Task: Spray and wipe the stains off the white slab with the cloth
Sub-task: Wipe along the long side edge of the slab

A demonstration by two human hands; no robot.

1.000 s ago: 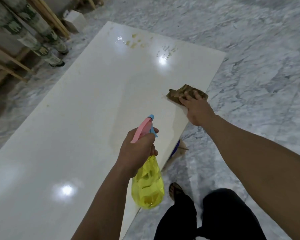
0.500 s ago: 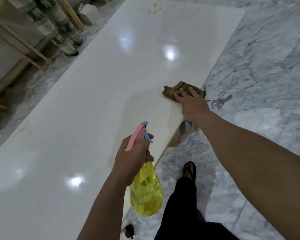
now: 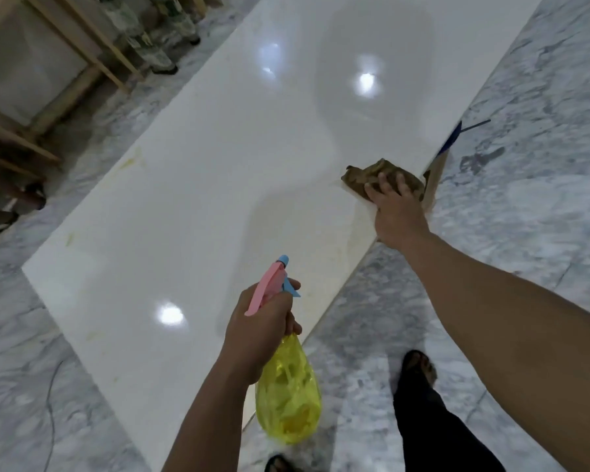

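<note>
A long glossy white slab (image 3: 218,172) lies low over the floor, running from near left to far right. Faint yellowish stains (image 3: 130,161) mark its left edge. My left hand (image 3: 259,328) grips a yellow spray bottle (image 3: 286,400) with a pink and blue head, held over the slab's near right edge. My right hand (image 3: 395,212) presses a crumpled brown cloth (image 3: 378,175) flat against the slab's right edge.
Grey marble floor (image 3: 525,199) surrounds the slab. Wooden frames (image 3: 65,63) and wrapped rolls (image 3: 150,46) stand at the back left. A blue object (image 3: 453,137) and a brown piece stick out under the slab's right edge. My dark-trousered legs and sandalled feet (image 3: 419,369) are beside the slab.
I have stepped back along the slab, so its near left corner has come into view and the far stains have left it. The cloth under my right hand has slid along the right edge.
</note>
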